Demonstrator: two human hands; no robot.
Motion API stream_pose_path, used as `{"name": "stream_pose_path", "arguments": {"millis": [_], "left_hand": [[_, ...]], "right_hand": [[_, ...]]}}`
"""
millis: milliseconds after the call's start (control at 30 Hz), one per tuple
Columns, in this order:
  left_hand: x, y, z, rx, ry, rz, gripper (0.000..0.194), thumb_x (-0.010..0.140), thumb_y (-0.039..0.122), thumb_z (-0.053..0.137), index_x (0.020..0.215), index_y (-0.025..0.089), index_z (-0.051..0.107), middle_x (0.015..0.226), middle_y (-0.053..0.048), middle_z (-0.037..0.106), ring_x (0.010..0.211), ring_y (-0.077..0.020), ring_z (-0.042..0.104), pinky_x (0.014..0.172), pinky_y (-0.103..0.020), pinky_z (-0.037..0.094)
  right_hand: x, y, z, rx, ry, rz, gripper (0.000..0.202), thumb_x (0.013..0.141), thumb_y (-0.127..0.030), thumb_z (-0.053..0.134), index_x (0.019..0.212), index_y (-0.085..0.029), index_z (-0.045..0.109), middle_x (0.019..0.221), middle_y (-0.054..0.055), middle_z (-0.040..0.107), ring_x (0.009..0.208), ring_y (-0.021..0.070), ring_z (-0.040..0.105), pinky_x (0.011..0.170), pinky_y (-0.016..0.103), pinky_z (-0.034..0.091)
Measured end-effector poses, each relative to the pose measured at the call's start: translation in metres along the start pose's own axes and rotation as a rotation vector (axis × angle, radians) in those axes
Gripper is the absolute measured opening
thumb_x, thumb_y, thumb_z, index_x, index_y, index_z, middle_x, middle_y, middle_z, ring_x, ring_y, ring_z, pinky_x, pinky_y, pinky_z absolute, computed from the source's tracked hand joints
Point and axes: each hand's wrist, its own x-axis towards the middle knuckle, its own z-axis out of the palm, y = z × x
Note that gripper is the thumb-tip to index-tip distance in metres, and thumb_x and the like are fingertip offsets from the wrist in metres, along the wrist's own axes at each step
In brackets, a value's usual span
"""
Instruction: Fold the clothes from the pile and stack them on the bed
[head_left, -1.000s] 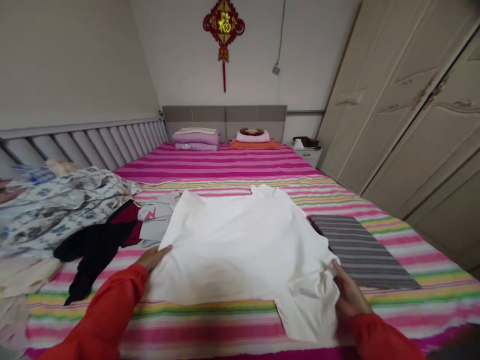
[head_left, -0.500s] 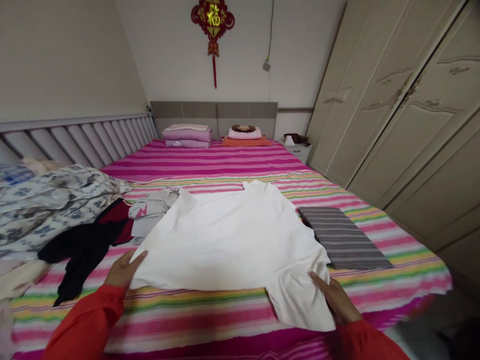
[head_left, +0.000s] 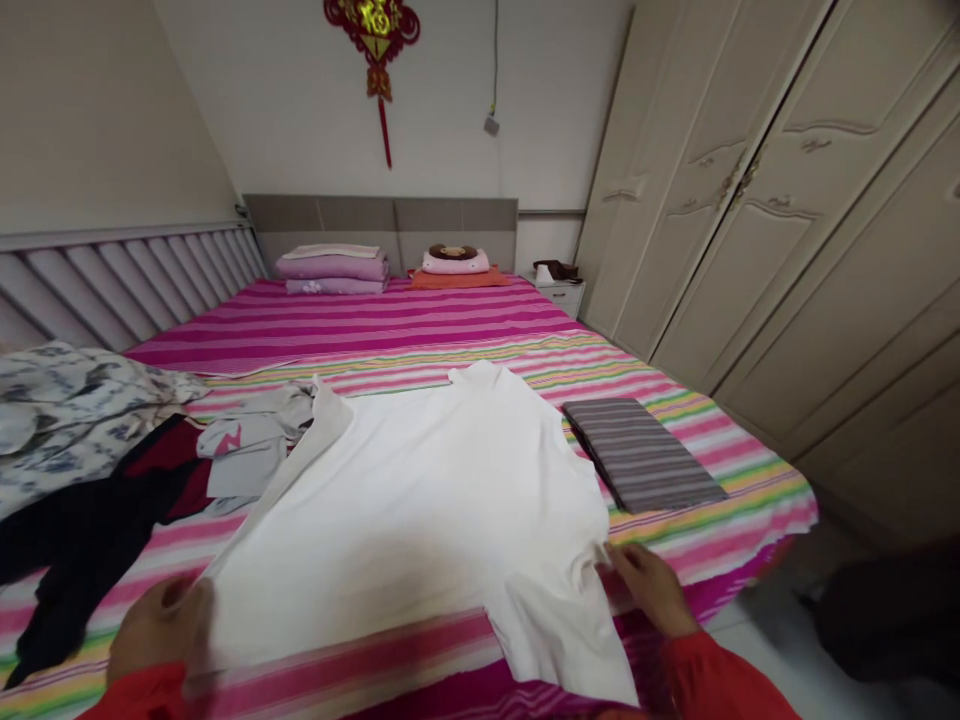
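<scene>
A white T-shirt [head_left: 405, 500] lies spread over the striped bed, with its far left corner folded over and a sleeve hanging toward the near edge. At the shirt's near left corner, my left hand [head_left: 161, 625] is closed on the cloth, slightly smeared by motion. My right hand [head_left: 652, 585] pinches the shirt's right edge just above the near sleeve, where the fabric bunches into creases. Beyond that hand sits a folded grey striped cloth [head_left: 645, 455].
Dark clothing [head_left: 82, 530], a grey garment [head_left: 255, 445] and a floral cloth [head_left: 82, 420] lie to the left. Folded purple bedding [head_left: 334, 268] and a pink pillow [head_left: 455, 262] rest near the headboard [head_left: 457, 215]. A wardrobe [head_left: 750, 250] lines the right side.
The view has turned right. Both hands have drawn the T-shirt nearer, and my right hand has shifted from the sleeve to the edge above it. The far left corner has folded over more.
</scene>
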Motion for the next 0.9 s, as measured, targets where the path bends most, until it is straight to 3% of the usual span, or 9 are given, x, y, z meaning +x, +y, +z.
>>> {"name": "stream_pose_path", "arguments": {"millis": [100, 167, 267, 333, 433, 567, 667, 800, 900], "left_hand": [[-0.016, 0.034, 0.023, 0.056, 0.105, 0.287, 0.038, 0.073, 0.05, 0.047, 0.095, 0.022, 0.06, 0.1, -0.016, 0.067, 0.105, -0.0409, 0.059, 0.093, -0.054, 0.044], [-0.032, 0.063, 0.048, 0.01, 0.055, 0.52, 0.039, 0.079, 0.048, 0.043, 0.099, 0.02, 0.063, 0.109, -0.015, 0.067, 0.108, -0.0353, 0.059, 0.098, -0.048, 0.044], [-0.055, 0.102, 0.09, 0.062, -0.091, 0.709, 0.045, 0.082, 0.047, 0.043, 0.11, 0.02, 0.064, 0.122, -0.012, 0.064, 0.117, -0.0302, 0.055, 0.103, -0.045, 0.041], [-0.064, 0.116, 0.114, 0.178, -0.123, 0.7, 0.049, 0.085, 0.044, 0.039, 0.123, 0.02, 0.06, 0.135, -0.011, 0.055, 0.129, -0.03, 0.045, 0.105, -0.049, 0.036], [-0.068, 0.118, 0.134, 0.342, -0.144, 0.603, 0.052, 0.089, 0.039, 0.033, 0.135, 0.021, 0.05, 0.146, -0.008, 0.043, 0.137, -0.0291, 0.033, 0.108, -0.052, 0.029], [-0.066, 0.105, 0.14, 0.443, -0.156, 0.601, 0.052, 0.09, 0.038, 0.036, 0.139, 0.024, 0.045, 0.147, -0.004, 0.04, 0.139, -0.0262, 0.031, 0.111, -0.048, 0.026], [-0.063, 0.101, 0.14, 0.452, -0.132, 0.609, 0.05, 0.091, 0.037, 0.037, 0.139, 0.028, 0.045, 0.147, -0.002, 0.041, 0.139, -0.0248, 0.031, 0.111, -0.046, 0.026], [-0.078, 0.121, 0.153, 0.459, -0.063, 0.498, 0.048, 0.092, 0.033, 0.033, 0.137, 0.021, 0.047, 0.146, -0.008, 0.042, 0.137, -0.0294, 0.033, 0.108, -0.054, 0.028], [-0.116, 0.157, 0.18, 0.42, -0.055, 0.624, 0.046, 0.092, 0.025, 0.034, 0.133, 0.017, 0.052, 0.144, -0.011, 0.045, 0.135, -0.0288, 0.037, 0.107, -0.052, 0.031]], "right_hand": [[0.034, -0.015, -0.007, -0.094, 0.167, -0.042, 0.028, 0.071, -0.049, 0.053, 0.062, -0.023, 0.059, 0.063, 0.002, 0.065, 0.064, 0.0196, 0.059, 0.062, 0.029, 0.044], [0.058, -0.026, -0.002, -0.136, 0.205, -0.038, 0.026, 0.073, -0.045, 0.053, 0.071, -0.021, 0.062, 0.072, 0.005, 0.068, 0.071, 0.0209, 0.062, 0.063, 0.029, 0.044], [0.088, -0.039, 0.012, -0.193, 0.224, -0.017, 0.027, 0.074, -0.041, 0.055, 0.083, -0.017, 0.064, 0.08, 0.01, 0.068, 0.076, 0.0231, 0.062, 0.064, 0.03, 0.043], [0.101, -0.046, 0.019, -0.235, 0.219, -0.007, 0.027, 0.072, -0.038, 0.06, 0.087, -0.016, 0.064, 0.081, 0.012, 0.068, 0.078, 0.0251, 0.062, 0.065, 0.032, 0.042], [0.11, -0.051, 0.018, -0.301, 0.2, -0.005, 0.014, 0.071, -0.027, 0.061, 0.08, -0.017, 0.065, 0.076, 0.012, 0.066, 0.078, 0.0273, 0.062, 0.065, 0.034, 0.04], [0.11, -0.053, 0.007, -0.357, 0.233, -0.026, 0.013, 0.078, -0.02, 0.052, 0.078, -0.018, 0.064, 0.079, 0.015, 0.064, 0.079, 0.0294, 0.062, 0.066, 0.037, 0.04], [0.1, -0.056, 0.014, -0.371, 0.327, -0.04, 0.024, 0.081, -0.016, 0.045, 0.095, -0.015, 0.063, 0.101, 0.02, 0.061, 0.089, 0.0311, 0.061, 0.071, 0.04, 0.043], [0.062, -0.063, 0.065, -0.361, 0.365, -0.261, 0.038, 0.084, -0.021, 0.044, 0.12, -0.012, 0.054, 0.129, 0.019, 0.051, 0.117, 0.0296, 0.05, 0.092, 0.04, 0.041], [0.024, -0.067, 0.119, -0.418, 0.18, -0.708, 0.04, 0.093, -0.031, 0.037, 0.127, -0.016, 0.053, 0.136, 0.014, 0.051, 0.125, 0.0253, 0.045, 0.101, 0.042, 0.036]]}}
